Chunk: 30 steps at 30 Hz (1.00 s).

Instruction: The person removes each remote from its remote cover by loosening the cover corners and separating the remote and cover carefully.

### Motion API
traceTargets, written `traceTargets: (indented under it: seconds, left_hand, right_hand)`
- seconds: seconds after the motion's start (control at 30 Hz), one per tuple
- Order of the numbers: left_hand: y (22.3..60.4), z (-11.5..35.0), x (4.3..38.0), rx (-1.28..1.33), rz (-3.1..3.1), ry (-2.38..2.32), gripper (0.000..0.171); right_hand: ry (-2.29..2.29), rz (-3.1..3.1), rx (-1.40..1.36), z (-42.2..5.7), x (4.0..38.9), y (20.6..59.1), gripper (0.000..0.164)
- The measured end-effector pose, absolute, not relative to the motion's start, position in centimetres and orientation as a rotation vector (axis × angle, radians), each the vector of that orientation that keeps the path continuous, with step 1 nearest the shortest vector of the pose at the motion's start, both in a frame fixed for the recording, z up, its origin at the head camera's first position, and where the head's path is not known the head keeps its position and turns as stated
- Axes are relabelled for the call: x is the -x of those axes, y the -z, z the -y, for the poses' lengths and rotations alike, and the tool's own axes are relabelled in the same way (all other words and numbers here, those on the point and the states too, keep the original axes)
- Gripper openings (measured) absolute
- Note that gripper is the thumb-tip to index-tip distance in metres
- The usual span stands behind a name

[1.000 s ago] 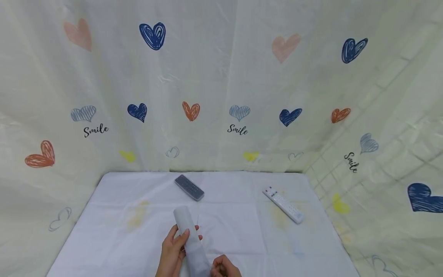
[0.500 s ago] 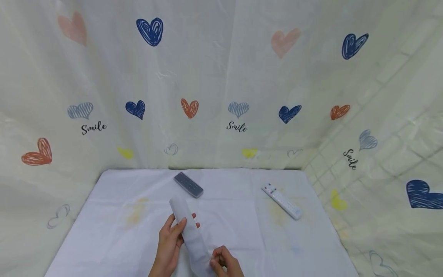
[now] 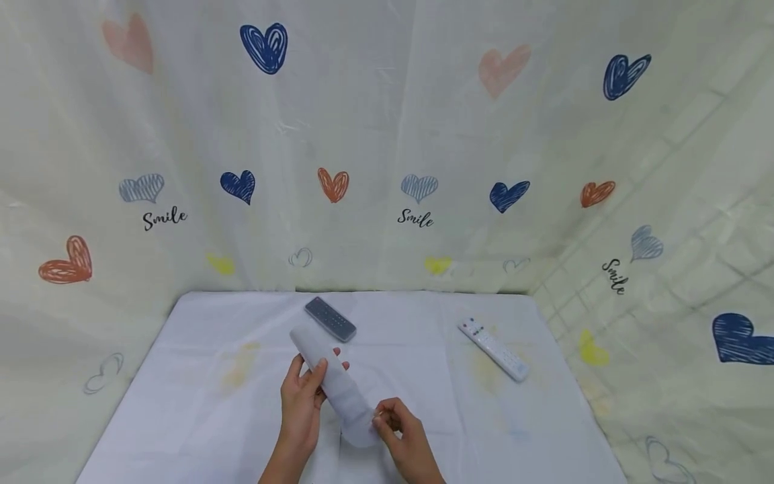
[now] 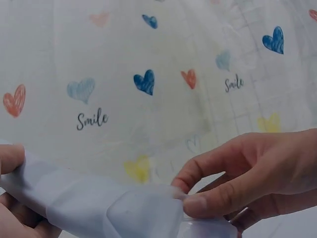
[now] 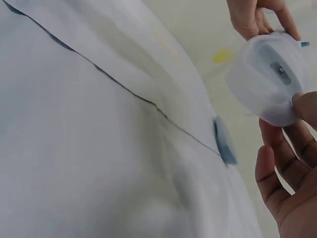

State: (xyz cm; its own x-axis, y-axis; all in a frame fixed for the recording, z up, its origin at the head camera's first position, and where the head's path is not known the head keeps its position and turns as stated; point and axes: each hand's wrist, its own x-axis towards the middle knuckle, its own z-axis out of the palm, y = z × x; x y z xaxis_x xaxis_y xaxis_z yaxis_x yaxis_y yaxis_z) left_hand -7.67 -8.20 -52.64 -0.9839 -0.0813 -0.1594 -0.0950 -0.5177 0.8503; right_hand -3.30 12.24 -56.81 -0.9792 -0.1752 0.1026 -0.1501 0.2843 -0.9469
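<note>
In the head view, my left hand [image 3: 304, 396] grips a long pale tube-shaped thing [image 3: 332, 380] near its upper end, thumb on top and fingers around the back. My right hand [image 3: 404, 433] pinches its lower right edge between thumb and fingers. The left wrist view shows overlapping smooth white layers on the tube [image 4: 89, 203] and a glossy paler end beside the right thumb. From the right wrist, the tube's rounded end [image 5: 265, 82] faces the camera, with a grey recess and a small dark oval in it. What lies inside the layers is hidden.
A dark grey remote control [image 3: 330, 319] lies on the white-covered table [image 3: 211, 417], just beyond the tube's upper end. Farther right lies a white remote control [image 3: 493, 349]. A pale curtain [image 3: 363, 134] printed with hearts hangs behind the table and along its sides.
Both hands have moved up and away from the table's near side with the tube, and its lower end has come into view. The right hand keeps pinching the edge. The remotes stay put.
</note>
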Motion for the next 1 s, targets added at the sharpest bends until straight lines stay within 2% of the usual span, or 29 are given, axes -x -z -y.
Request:
traceTargets:
  seconds: [0.27,0.4,0.53,0.67,0.87,1.0]
  left_hand:
    - [49.8,7.1,7.6,0.333,-1.411,-2.937,0.048]
    - [48.8,6.5,7.3,0.398,-1.309,-3.04,0.049]
    - [48.7,5.9,7.3,0.476,-1.239,-3.127,0.05]
    - [49.2,5.1,7.4,0.526,-1.213,-3.168,0.054]
    - [49.8,4.2,7.4,0.523,-1.187,-3.186,0.055]
    - [49.9,3.9,7.4,0.522,-1.213,-3.186,0.055]
  right_hand:
    - [2.086,-2.369,0.043,-11.7,5.3,55.6,0.034]
    - [2.252,-2.051,-0.088,-11.8,5.2,56.0,0.047]
    - [2.34,-1.69,-0.126,-11.6,4.6,56.2,0.053]
    - [2.385,-1.418,-0.116,-10.8,4.0,56.0,0.049]
    - [2.44,-1.2,-0.104,-9.5,3.9,55.2,0.031]
    - [2.469,-1.134,-0.133,-8.9,4.0,54.9,0.027]
